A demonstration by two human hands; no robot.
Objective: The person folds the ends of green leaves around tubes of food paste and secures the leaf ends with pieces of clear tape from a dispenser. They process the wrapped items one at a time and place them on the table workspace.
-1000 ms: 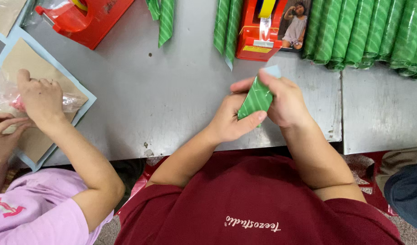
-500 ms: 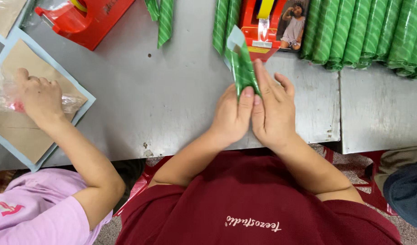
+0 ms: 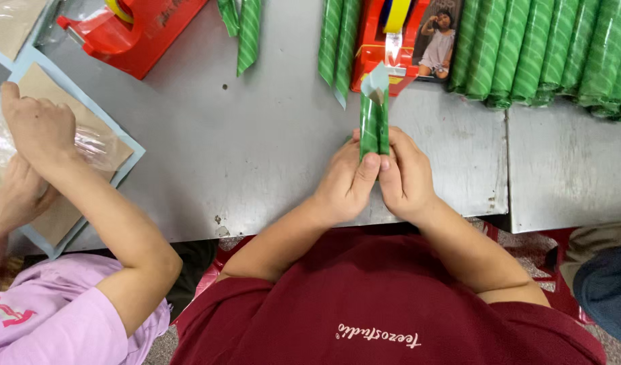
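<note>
Two red tape dispensers [image 3: 131,30] stand on the counter [image 3: 270,155], at eleven and twelve o'clock. Four loose green striped rolls [image 3: 249,30] lie between them, one more sits in the hands [image 3: 374,179], and roughly seven are stacked at one o'clock [image 3: 547,51]. A co-worker's two hands [image 3: 36,125] show at nine o'clock.

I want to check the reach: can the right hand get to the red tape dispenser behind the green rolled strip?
Probably yes. The right hand lies just before the red tape dispenser, with bare table between. But both hands pinch the green rolled strip, so it is not free.
</note>
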